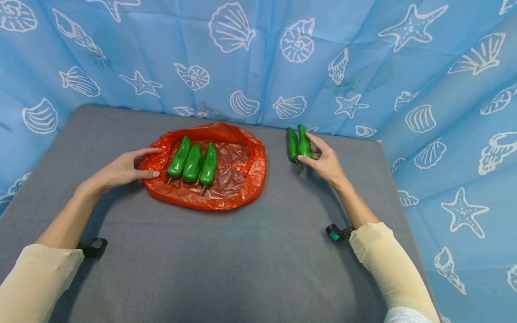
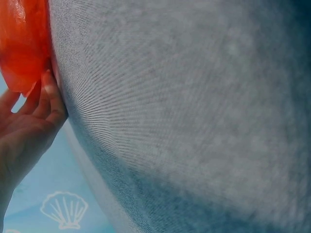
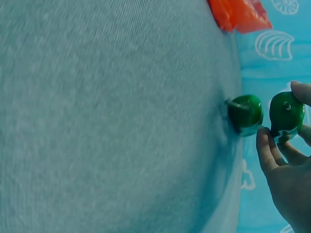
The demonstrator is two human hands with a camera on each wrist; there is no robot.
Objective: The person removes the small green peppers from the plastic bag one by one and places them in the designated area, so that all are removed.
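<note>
A red plastic bag (image 1: 258, 172) lies spread with its rim rolled out, and three green peppers (image 1: 193, 162) rest side by side inside it. At the bag's left edge my left hand (image 1: 119, 170) holds the rim between thumb and fingers; in the left wrist view, the fingers (image 2: 48, 94) touch the red plastic (image 2: 24, 43). Over to the right, my right hand (image 1: 325, 161) grips one green pepper (image 1: 304, 142) by its sides. That pepper (image 3: 286, 112) is lifted off the table in the right wrist view. Another green pepper (image 3: 245, 114) lies on the table right beside it.
Grey cloth covers the table (image 1: 226, 260). A blue curtain (image 1: 258, 58) with white shell and starfish prints hangs along the back and right side, close behind the peppers. Black wrist cameras (image 1: 339, 233) sit on both forearms, near cream sleeves (image 1: 387, 255).
</note>
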